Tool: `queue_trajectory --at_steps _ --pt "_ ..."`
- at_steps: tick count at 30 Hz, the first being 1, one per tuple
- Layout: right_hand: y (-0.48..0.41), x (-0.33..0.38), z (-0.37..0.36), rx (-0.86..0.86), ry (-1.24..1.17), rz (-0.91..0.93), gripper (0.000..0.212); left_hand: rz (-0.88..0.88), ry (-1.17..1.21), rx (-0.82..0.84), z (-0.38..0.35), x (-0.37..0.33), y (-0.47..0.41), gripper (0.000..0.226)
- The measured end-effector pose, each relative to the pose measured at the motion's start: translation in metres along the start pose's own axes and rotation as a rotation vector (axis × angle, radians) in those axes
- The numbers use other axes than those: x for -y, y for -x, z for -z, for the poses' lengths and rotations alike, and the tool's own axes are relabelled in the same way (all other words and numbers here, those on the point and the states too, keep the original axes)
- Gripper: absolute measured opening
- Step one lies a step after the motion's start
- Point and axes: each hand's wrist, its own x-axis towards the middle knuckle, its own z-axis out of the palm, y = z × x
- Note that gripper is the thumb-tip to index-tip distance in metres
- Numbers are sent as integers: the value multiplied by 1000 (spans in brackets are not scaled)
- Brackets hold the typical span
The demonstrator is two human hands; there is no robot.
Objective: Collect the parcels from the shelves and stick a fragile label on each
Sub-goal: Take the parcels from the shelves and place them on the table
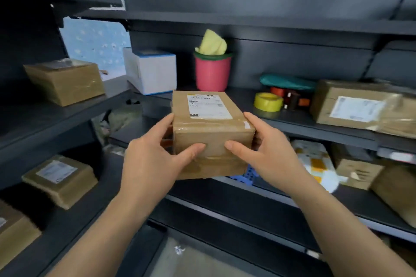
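1. Two hands hold one parcel [211, 132] in the air, just in front of the middle shelf [315, 131] and not resting on it.
2. The left hand [153, 159] has its grip curled round the parcel's near left corner. The thumb lies flat on the near face and the fingers are on the left side.
3. The right hand [267, 155] mirrors it, with its grip closed on the near right corner. The thumb is on the near face and the forefinger runs along the top right edge.
4. The parcel is a brown cardboard box, longer than it is wide. Glossy clear tape bands it and wrinkles over the near edge.
5. A white shipping label [208, 105] with black print covers the far part of the top. The print is too blurred to read.
6. On the middle shelf behind it stand a white box [150, 72] and a pink pot [212, 74] with a yellow cloth [212, 42] poking out. A yellow tape roll [267, 101] sits to their right.
7. Further right on that shelf lies the right parcel [360, 105], brown and taped, with its white label facing forward.
8. The left shelving [56, 119] carries the upper-left parcel [65, 81]. The lower-left parcel [60, 180] lies one level down, label up.
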Motion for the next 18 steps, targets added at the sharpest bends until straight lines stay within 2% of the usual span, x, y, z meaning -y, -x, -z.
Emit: queue_trajectory --at_steps 10,13,18 --pt "147 -50 159 -306 245 -292 43 -144 261 420 -165 -115 57 65" --pt "200 -65 207 -384 331 -382 56 -149 340 543 -215 -156 89 61" --pt "293 -83 271 -506 408 -519 58 -200 448 698 -291 -220 150 62"
